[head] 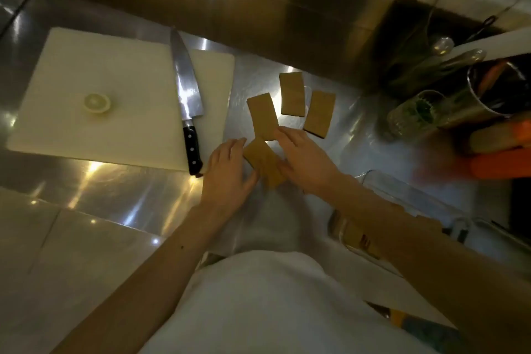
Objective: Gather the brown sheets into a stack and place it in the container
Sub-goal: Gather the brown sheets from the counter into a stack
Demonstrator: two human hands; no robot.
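Several brown rectangular sheets lie on the steel counter. The nearest sheet [263, 162] sits tilted between my two hands. My left hand [227, 172] touches its left edge with fairly straight fingers and the thumb at its near corner. My right hand [306, 159] lies against its right edge, fingertips reaching onto the near end of a second sheet [262, 115]. Two more sheets [292, 93] [319, 112] lie apart, farther right. A clear container [408, 195] stands at the right, partly hidden under my right forearm; something brown shows inside it.
A white cutting board [115, 89] at the left carries a lemon slice [96, 103] and a large chef's knife [186, 100], handle towards me. Metal cups and jars with utensils [488, 92] and orange carrots [502, 164] crowd the right side.
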